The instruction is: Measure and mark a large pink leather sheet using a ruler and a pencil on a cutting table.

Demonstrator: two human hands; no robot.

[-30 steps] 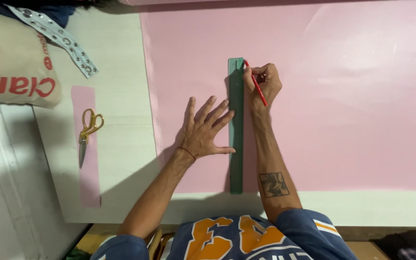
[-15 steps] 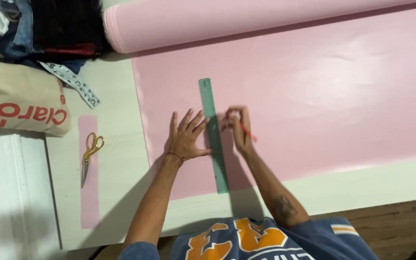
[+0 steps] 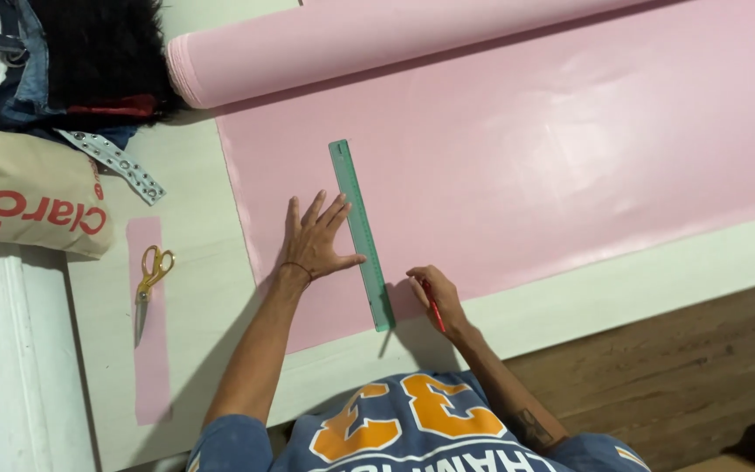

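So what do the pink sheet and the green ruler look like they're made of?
The pink sheet looks like thin foam or vinyl: smooth with a soft sheen, and it rolls thickly at the far end; can't tell which. The green ruler looks like translucent plastic, rigid and straight, with fine edge markings.

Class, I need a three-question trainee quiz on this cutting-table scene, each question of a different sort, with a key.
1. True or false: the left hand lies flat, fingers spread, beside the green ruler.
2. What does the right hand hold? A) scissors B) a red pencil C) tape
3. Fill in: the yellow-handled scissors lie on a narrow ____ strip.

Key: 1 true; 2 B, the red pencil, near the ruler's lower end on the pink sheet; 3 pink.
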